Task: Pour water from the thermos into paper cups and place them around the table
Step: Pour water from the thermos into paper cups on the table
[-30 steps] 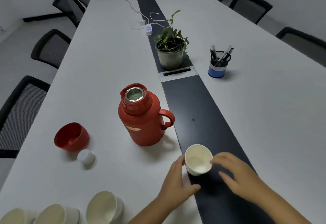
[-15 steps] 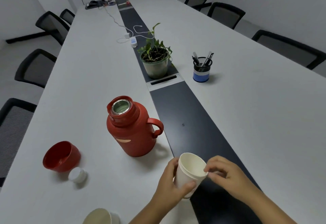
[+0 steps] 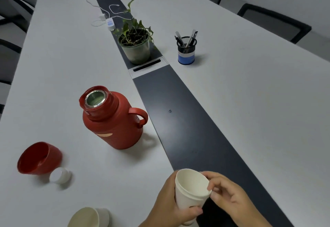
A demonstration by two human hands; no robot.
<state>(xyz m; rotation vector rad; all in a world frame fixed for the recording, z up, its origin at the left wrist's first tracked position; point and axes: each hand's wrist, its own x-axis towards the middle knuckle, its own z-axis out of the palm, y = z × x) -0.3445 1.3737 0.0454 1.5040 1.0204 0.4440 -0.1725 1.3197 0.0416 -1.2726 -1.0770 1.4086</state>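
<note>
While the left hand (image 3: 169,203) grips the paper cup (image 3: 192,191) round its wall, the right hand (image 3: 230,198) pinches its rim; cup between hands, above the counter (image 3: 250,101), long axis near upright, mouth tilted up-left. Open thermos (image 3: 114,119) upright, beyond left hand.

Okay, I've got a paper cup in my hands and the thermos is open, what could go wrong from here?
Three risks, judged from the view:
1. The paper cup is held off the table; the left hand grips its thin wall and the right hand pinches its rim. Squeezing may buckle it once filled.
2. The thermos stands uncapped; a knock could spill it.
3. Its red lid and white stopper lie loose nearby and may get swept aside.
</note>
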